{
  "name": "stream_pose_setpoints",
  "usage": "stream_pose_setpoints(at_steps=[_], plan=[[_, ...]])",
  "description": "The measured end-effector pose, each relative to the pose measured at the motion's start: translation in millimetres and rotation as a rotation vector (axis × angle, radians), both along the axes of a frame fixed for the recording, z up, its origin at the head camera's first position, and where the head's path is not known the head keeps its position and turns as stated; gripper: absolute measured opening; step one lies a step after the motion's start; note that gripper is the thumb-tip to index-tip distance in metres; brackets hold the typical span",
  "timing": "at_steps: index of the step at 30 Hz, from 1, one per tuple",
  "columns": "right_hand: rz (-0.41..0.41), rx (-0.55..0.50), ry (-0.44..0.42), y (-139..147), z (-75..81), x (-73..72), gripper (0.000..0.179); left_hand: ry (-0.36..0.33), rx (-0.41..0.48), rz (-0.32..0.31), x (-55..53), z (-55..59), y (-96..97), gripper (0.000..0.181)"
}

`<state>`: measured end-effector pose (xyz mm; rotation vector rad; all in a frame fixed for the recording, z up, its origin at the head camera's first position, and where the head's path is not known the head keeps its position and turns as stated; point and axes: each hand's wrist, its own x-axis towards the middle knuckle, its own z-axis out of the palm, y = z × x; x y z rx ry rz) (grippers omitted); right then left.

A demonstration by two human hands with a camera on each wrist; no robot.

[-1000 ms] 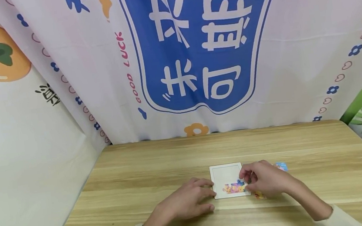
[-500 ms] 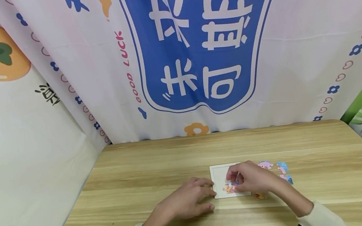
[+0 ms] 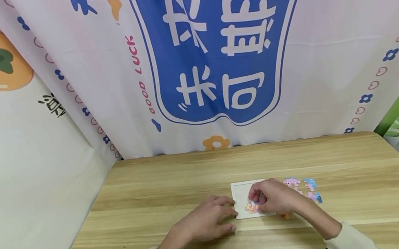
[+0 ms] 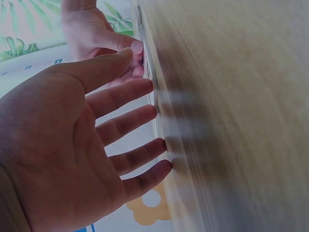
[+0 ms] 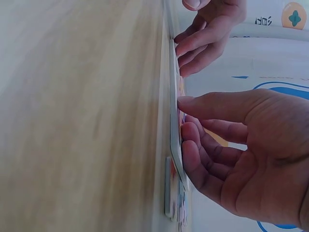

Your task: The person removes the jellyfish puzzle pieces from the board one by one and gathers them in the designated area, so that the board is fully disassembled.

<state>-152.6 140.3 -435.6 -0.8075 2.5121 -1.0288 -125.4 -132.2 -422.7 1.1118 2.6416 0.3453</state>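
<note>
A white puzzle board (image 3: 241, 193) lies on the wooden table, with a few joined yellow and pink puzzle pieces (image 3: 250, 208) along its lower part. Over these bends my right hand (image 3: 278, 196), thumb and curled fingers pinching a puzzle piece low against the board; the hand mostly hides that piece in the head view. In the right wrist view the thumb (image 5: 212, 105) meets the board's face. My left hand (image 3: 210, 218) rests at the board's left edge, its fingers (image 4: 128, 123) spread and nearly straight, tips touching the edge and tabletop.
Loose puzzle pieces, including a pink one (image 3: 292, 181) and a blue one (image 3: 310, 184), lie right of the board. An orange piece (image 3: 286, 215) sits by its lower right corner. A printed curtain (image 3: 201, 136) hangs behind the table (image 3: 156, 195).
My right hand has moved left from the board's right edge to over the joined pieces, uncovering loose pieces on the right; it barely moves in the last half second. My left hand stays put.
</note>
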Motion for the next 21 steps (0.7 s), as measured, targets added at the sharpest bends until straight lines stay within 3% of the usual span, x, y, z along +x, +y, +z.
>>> stream_pose_setpoints(at_steps=[11, 21], plan=[[0.019, -0.003, -0.010, 0.8, 0.1, 1.3, 0.028, 0.008, 0.005, -0.003, -0.2, -1.7, 0.3, 0.035], [0.030, 0.014, 0.035, 1.2, -3.2, 0.6, 0.029, 0.022, -0.002, -0.005, 0.6, -1.0, 1.1, 0.035]])
